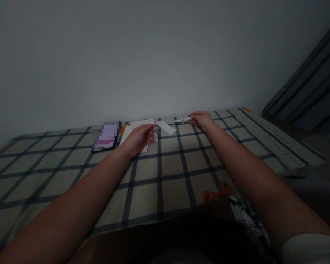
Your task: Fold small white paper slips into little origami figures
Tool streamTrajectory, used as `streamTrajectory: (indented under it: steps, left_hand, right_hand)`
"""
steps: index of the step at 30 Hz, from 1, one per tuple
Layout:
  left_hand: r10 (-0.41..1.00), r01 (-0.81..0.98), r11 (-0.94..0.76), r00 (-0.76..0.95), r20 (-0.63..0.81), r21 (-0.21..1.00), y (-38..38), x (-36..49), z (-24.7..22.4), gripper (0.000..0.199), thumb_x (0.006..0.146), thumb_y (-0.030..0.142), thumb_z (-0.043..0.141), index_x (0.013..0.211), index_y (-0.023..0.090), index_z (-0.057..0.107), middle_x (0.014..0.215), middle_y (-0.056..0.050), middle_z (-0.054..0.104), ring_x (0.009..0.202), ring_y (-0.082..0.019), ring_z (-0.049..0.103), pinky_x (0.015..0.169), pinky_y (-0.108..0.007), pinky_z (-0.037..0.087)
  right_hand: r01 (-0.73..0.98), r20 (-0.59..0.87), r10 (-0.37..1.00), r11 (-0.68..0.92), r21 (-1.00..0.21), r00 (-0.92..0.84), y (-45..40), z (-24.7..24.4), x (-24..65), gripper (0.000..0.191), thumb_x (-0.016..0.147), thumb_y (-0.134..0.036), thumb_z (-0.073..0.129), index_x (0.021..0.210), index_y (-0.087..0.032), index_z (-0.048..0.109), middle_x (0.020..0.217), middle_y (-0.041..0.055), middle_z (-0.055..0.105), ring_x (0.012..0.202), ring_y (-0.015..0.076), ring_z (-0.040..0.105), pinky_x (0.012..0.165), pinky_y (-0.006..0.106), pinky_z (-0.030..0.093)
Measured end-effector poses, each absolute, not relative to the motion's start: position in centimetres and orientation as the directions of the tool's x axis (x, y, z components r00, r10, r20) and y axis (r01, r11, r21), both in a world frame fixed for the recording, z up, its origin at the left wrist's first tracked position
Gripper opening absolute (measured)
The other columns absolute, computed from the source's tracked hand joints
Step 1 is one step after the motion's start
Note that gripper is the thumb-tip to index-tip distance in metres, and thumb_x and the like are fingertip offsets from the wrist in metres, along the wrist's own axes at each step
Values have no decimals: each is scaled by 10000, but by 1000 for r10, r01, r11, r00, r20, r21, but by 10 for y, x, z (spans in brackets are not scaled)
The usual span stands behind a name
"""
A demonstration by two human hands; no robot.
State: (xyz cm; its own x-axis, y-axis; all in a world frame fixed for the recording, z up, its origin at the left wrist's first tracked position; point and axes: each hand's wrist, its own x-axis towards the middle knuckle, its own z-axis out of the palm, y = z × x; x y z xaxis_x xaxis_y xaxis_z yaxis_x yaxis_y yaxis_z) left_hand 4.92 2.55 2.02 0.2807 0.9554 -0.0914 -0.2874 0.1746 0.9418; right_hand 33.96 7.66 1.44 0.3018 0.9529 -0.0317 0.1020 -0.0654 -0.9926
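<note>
At the far side of the table, my right hand [200, 120] pinches one end of a small white folded paper crane [182, 119]. Its pointed tips stick out to the left of my fingers. My left hand [142, 138] rests over a stack of white paper sheets [137, 123], with its fingers loosely curved and apart. Just right of those fingertips lies a white strip of paper [167, 127]; whether they touch it I cannot tell.
A phone [106, 137] with a lit, partly blurred screen lies left of the sheets. The checked tablecloth [170, 168] carries an orange printed figure [217, 192] near the front edge. A pale wall [143, 62] stands behind; a dark curtain [308, 80] hangs at right.
</note>
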Motion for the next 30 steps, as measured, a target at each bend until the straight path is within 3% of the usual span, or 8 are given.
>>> streamTrajectory:
  steps: [5,10,13,17,20,23,25,30]
  left_hand:
    - [959,-280,159,271,-81,947,27,49,18,125,874,206,590,888,127,685,681,-16,611,503,-63,536,454,-159,435]
    - [961,-285,147,266,-69,947,28,48,17,117,858,216,612,880,132,691,697,-20,618,507,-63,529,458,-162,434]
    - [966,-270,122,255,-51,955,28,48,16,124,855,231,618,882,138,694,707,-25,621,525,-68,536,481,-169,441]
    - [981,-179,35,195,1,983,28,49,13,150,844,289,630,879,158,697,733,-37,637,557,-86,543,506,-184,425]
    - [979,42,-148,147,140,988,27,48,12,195,835,355,635,875,179,707,777,-46,654,604,-119,551,536,-212,415]
    - [903,400,-429,219,370,810,24,44,14,229,809,371,669,948,197,725,900,-63,689,740,-173,580,664,-258,444]
    - [841,542,-540,324,433,644,21,41,16,301,808,382,674,1043,200,715,1013,-79,693,821,-205,588,759,-293,449]
    - [769,605,-639,477,426,475,18,38,19,349,839,400,630,1118,197,682,1070,-93,667,944,-248,587,891,-345,426]
  right_hand:
    - [391,144,920,-11,-920,364,84,6,348,123,809,-146,633,925,-130,673,650,35,629,574,153,604,623,289,493]
    - [596,381,876,142,-790,295,84,12,348,117,816,-201,628,886,-148,705,1011,107,687,988,220,615,928,355,448]
    - [764,540,840,319,-561,46,79,16,340,191,870,-276,585,878,-139,717,973,108,683,959,217,605,908,340,437]
    - [819,499,844,421,-390,-197,69,17,332,284,868,-397,611,957,-155,730,980,94,668,897,200,595,817,304,441]
    - [851,477,842,427,-306,-251,66,14,328,326,840,-402,649,1057,-168,716,1039,94,650,887,196,587,784,295,436]
    - [869,472,838,425,-253,-273,66,10,325,247,856,-294,619,1044,-167,716,1039,91,648,913,198,587,786,290,427]
    - [875,467,837,427,-229,-286,67,9,322,218,859,-232,596,1028,-167,716,1038,92,651,949,205,588,796,292,422]
    - [899,465,846,388,-202,-261,63,11,319,223,874,-236,583,1047,-178,712,1072,99,648,1020,223,578,809,303,422]
